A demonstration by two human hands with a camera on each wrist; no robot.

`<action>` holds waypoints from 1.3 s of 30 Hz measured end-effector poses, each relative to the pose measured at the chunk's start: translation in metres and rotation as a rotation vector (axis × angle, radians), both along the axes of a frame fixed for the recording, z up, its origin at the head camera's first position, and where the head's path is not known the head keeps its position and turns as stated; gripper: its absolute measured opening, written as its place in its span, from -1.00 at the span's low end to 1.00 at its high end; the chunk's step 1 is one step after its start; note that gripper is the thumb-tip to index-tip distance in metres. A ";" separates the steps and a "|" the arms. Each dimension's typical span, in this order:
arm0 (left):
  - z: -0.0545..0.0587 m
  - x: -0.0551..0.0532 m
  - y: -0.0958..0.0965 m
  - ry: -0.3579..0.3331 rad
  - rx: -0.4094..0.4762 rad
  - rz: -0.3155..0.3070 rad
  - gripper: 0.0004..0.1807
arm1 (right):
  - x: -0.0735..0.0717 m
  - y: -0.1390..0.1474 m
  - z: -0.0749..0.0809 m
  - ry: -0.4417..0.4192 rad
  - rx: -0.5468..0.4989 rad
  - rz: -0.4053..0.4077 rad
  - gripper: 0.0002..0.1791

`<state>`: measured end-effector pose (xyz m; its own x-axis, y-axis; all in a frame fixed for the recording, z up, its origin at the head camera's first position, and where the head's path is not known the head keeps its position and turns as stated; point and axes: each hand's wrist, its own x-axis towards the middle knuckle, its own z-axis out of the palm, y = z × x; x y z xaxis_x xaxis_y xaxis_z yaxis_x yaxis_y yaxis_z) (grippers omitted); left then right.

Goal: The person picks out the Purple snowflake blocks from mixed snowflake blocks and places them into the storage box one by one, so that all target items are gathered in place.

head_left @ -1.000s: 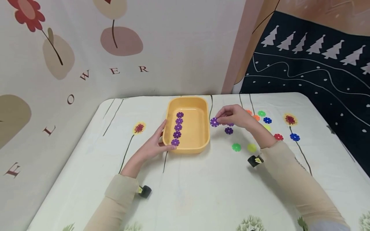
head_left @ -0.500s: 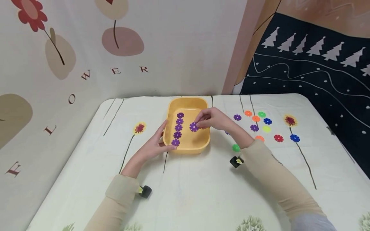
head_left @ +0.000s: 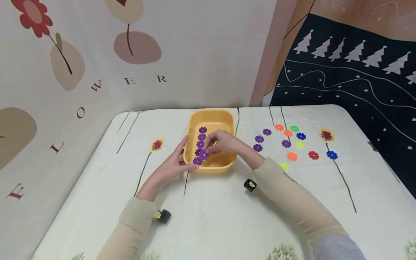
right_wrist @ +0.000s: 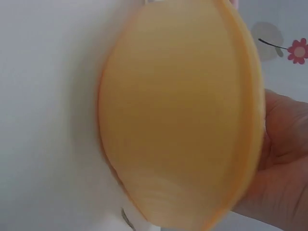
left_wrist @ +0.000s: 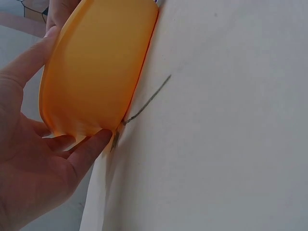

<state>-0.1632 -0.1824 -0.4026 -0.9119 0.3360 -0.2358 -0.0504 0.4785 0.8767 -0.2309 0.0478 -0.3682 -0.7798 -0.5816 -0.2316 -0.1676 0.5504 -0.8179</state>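
My left hand (head_left: 171, 167) grips the near left corner of a yellow plastic tray (head_left: 212, 170), thumb at the rim and fingers along the outer wall, as the left wrist view shows. Inside the tray, several purple flower-shaped discs (head_left: 202, 137) form a line along the left side. Between thumb and fingers, my right hand (head_left: 222, 141) pinches another purple flower disc (head_left: 204, 155), which overlaps the lower part of that line in the head view. From the right wrist camera, the tray's outer wall (right_wrist: 173, 106) hides the discs, and the right hand (right_wrist: 284, 159) shows beyond the rim.
Right of the tray lie loose flower discs: purple ones (head_left: 259, 138), orange ones (head_left: 292, 156), a red one (head_left: 313, 155), blue ones (head_left: 332, 155), yellow ones (head_left: 300, 144) and a green one (head_left: 294, 128). A white flower-printed cloth (head_left: 208, 216) covers the table, with a wall behind.
My right hand has carried a purple flower disc leftward from beside the tray, over its right rim, to the line of discs inside. The left hand and tray stay put.
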 end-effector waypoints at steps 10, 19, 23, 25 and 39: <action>0.000 0.001 0.000 -0.002 -0.007 0.005 0.25 | 0.001 -0.013 -0.014 0.041 0.253 0.028 -0.94; 0.002 0.002 0.001 -0.013 -0.005 0.011 0.23 | 0.003 -0.019 -0.022 0.058 0.316 -0.033 -0.92; 0.003 0.003 0.001 -0.007 -0.006 0.011 0.24 | 0.004 -0.020 -0.021 0.060 0.318 -0.033 -0.92; 0.002 0.003 0.000 -0.006 -0.004 0.008 0.24 | 0.004 -0.020 -0.020 0.067 0.309 -0.031 -0.92; 0.002 0.001 0.001 -0.018 -0.003 0.013 0.25 | 0.005 0.006 0.010 0.076 0.001 -0.101 -0.96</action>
